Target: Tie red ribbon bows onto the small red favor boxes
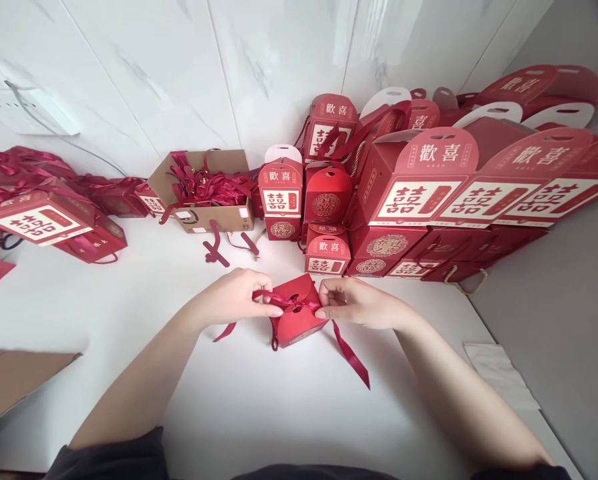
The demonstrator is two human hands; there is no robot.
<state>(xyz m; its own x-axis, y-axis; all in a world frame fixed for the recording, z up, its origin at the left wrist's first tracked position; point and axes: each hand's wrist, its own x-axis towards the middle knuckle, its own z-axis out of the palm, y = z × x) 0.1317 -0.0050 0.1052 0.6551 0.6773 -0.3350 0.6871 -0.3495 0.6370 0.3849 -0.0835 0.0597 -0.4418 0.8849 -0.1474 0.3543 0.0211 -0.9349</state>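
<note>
Your left hand [231, 298] and right hand [356, 303] are together, pinching the ribbon [299, 304] on a small red box [297, 327]. Stacked red boxes [403, 200] stand just beyond; a white table [259, 407] lies beneath.

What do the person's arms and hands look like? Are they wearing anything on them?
The forearms are bare, and neither the left hand nor the right hand wears a glove, watch or bracelet. The left sleeve and right sleeve are dark and show only at the bottom of the view.
</note>
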